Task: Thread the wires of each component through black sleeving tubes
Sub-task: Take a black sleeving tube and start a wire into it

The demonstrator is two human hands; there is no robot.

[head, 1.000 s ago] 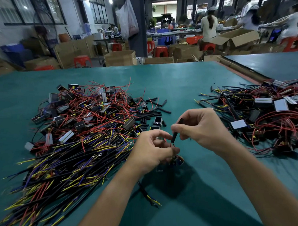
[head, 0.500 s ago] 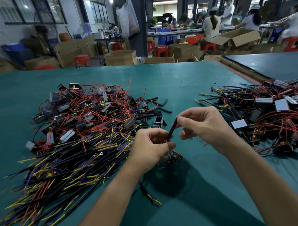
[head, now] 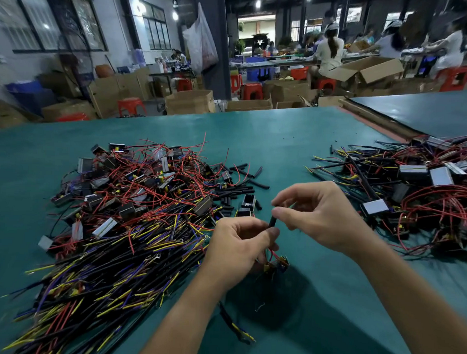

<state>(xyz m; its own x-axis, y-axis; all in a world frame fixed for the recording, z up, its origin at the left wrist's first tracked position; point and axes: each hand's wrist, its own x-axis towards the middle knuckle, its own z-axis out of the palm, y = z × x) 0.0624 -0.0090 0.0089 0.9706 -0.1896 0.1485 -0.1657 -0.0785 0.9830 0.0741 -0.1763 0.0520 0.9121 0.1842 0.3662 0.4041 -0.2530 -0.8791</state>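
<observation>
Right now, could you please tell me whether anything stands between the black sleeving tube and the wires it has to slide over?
Nothing visible does. The right hand pinches the black sleeving tube just above the left hand, which grips the red wires. The tube's lower end meets the left thumb, which hides the entry point.

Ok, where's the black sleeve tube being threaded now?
Head view, just right of centre: the black sleeve tube is pinched in the right hand, its lower end at the left hand, which grips a component, right of the bigger wire pile.
</observation>
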